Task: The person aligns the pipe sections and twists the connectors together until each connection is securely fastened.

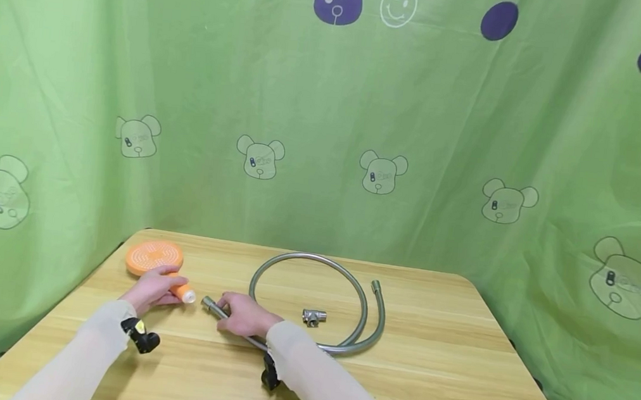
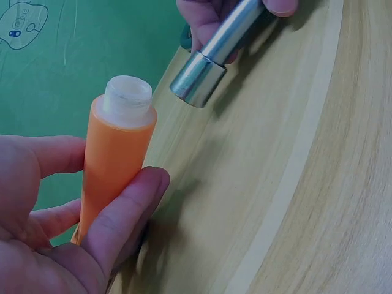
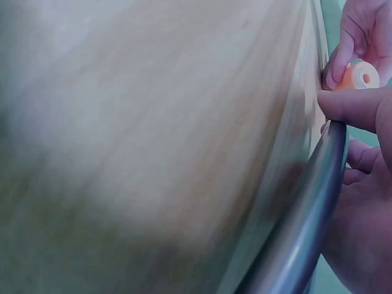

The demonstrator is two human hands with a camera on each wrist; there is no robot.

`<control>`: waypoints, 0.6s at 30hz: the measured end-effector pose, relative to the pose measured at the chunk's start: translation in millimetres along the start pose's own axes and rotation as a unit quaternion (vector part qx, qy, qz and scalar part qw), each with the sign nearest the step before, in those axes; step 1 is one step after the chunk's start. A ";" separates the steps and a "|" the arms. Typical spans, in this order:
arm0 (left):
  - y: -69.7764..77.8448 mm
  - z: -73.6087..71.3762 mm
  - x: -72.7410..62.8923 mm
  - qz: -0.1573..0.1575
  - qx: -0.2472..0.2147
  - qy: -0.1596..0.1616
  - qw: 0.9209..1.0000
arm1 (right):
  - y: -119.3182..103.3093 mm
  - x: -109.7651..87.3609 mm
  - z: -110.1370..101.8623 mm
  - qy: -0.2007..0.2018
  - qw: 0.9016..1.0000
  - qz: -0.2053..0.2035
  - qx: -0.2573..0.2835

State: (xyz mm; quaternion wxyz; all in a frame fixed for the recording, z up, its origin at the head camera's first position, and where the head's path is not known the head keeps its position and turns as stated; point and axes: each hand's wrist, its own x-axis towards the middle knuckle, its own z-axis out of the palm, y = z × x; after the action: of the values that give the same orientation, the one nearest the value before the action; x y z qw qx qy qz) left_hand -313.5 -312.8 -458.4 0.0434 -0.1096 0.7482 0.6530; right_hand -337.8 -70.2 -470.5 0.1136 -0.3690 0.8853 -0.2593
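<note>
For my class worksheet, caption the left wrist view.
Left fingers grip an orange handle; right fingers hold a hose, its metal end apart from the handle's white tip.

A green bear-print curtain (image 1: 330, 93) hangs behind the wooden table (image 1: 443, 369).

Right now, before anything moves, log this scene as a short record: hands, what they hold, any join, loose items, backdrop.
Left hand: holds the orange shower head by its handle
Right hand: grips the grey hose near one end
Joined: no, a gap lies between the white tip and the nearer hose end
Loose item: small metal fitting on the wooden table, within the hose's loop
Backdrop: green cloth printed with bear heads
</note>
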 end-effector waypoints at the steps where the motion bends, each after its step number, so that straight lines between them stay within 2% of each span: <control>1: 0.4 0.2 -0.3 0.000 0.000 0.000 1.000 | 0.2 0.1 -0.2 0.003 1.000 0.000 0.003; 13: -2.6 -3.8 -1.6 -0.003 -0.030 -0.021 0.999 | -2.9 -1.7 -2.2 0.037 0.999 0.008 0.000; 18: -5.2 -6.2 -2.5 0.007 -0.046 -0.016 0.999 | -6.6 -1.7 -4.2 0.061 0.998 0.001 0.006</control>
State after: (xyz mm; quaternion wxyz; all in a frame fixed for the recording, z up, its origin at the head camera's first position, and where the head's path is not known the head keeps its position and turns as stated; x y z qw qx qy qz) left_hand -309.5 -319.4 -462.1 0.0454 -0.0957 0.7173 0.6886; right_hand -334.3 -71.3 -463.4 0.0620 -0.3511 0.8893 -0.2866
